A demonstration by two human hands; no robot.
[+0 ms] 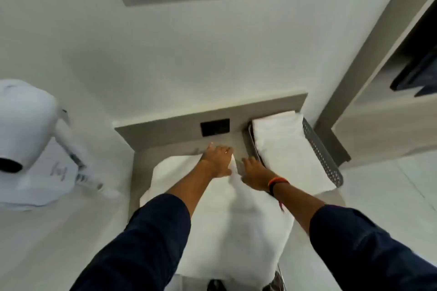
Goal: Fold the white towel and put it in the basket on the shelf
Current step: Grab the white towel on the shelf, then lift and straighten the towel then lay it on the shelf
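Note:
The white towel [227, 215] lies spread over the grey shelf [165, 134] below me, reaching from its far part down to the near edge. My left hand [216, 160] rests on the towel's far edge, and a raised white corner shows beside its thumb, pinched there. My right hand [254, 172] lies palm down just right of that corner, fingers stretched flat toward the basket, and I see nothing held in it. The perforated grey basket [324, 156] stands on the shelf's right end with a folded white towel [288, 144] inside.
A white wall-mounted hair dryer [26, 125] with its coiled cord hangs at the left. A black socket plate [215, 127] sits in the shelf's back panel. A cabinet with a dark object stands at the right, and a framed panel hangs above.

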